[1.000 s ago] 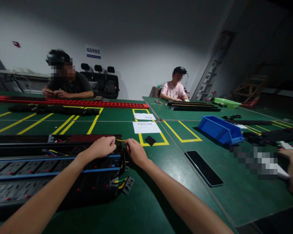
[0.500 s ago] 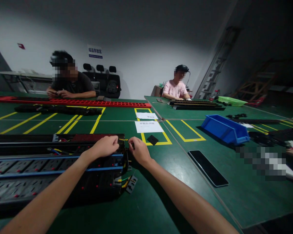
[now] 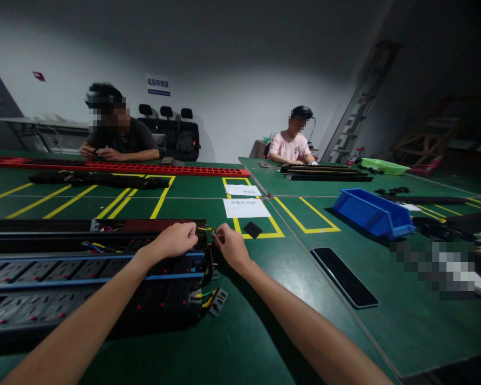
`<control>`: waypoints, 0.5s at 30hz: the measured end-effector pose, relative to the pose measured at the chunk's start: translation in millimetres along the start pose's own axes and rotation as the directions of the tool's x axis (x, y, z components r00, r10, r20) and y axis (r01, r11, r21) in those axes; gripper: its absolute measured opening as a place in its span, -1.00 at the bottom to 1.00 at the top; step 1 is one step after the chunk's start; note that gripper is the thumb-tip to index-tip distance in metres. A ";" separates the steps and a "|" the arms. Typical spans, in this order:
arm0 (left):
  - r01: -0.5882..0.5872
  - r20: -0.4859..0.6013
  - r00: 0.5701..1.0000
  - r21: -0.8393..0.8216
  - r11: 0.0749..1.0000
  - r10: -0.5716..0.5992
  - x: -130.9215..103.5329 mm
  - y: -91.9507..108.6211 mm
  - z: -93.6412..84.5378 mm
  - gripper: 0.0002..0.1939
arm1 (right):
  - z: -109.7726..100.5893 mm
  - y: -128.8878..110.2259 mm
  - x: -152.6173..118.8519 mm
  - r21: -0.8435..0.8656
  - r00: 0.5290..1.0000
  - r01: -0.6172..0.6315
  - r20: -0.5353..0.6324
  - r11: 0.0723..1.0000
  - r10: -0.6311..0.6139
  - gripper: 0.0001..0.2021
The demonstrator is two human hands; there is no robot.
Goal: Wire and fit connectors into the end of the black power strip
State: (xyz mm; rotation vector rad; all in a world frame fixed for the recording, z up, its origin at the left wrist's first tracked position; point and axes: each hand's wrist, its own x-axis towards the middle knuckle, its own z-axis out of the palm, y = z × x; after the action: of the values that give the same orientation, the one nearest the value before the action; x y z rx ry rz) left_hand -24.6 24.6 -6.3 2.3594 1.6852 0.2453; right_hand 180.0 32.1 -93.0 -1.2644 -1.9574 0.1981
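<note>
Several long black power strips [image 3: 160,299] with socket faces and small red lights lie side by side at the left. My left hand [image 3: 176,239] is closed at the right end of a farther strip, knuckles up; its fingertips are partly hidden. A short yellow wire [image 3: 203,229] runs from that end to my right hand [image 3: 230,247], whose thumb and forefinger pinch its tip. The wire's end piece is too small to make out. Below the hands, a grey end plate [image 3: 218,302] hangs by yellow and green wires from the nearest strip.
A black square plate [image 3: 252,230] lies beside paper labels [image 3: 246,208]. Right of my arm are a phone [image 3: 344,277] and a blue bin [image 3: 372,214]. A long red rack [image 3: 176,169] crosses the green table [image 3: 272,315]. Two people sit opposite; another hand shows at the right edge.
The view has shifted slightly. My right hand's fingers have turned a little at the wire's tip; my left hand stays at the strip end.
</note>
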 end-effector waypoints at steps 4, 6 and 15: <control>-0.007 0.003 1.000 0.005 1.000 0.007 -0.3 0.5 -0.5 -0.88 | 0.4 -0.4 2.0 -0.031 1.000 -0.021 0.009 0.999 0.021 -0.95; -0.008 0.006 1.000 0.005 1.000 0.008 -0.5 0.9 -0.8 -0.88 | -0.4 -1.5 3.4 -0.042 1.000 -0.030 0.007 0.999 0.031 -0.94; 0.039 0.029 0.999 0.007 0.999 -0.040 -2.6 5.6 -4.1 -0.88 | -1.2 -4.4 6.6 -0.103 0.995 -0.093 0.017 0.990 0.095 -0.89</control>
State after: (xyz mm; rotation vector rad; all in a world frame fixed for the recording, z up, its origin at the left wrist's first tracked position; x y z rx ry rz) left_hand -21.5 20.8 -0.8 2.3201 1.7197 0.1982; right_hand 176.4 35.0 -86.5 -1.4277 -1.9498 0.1613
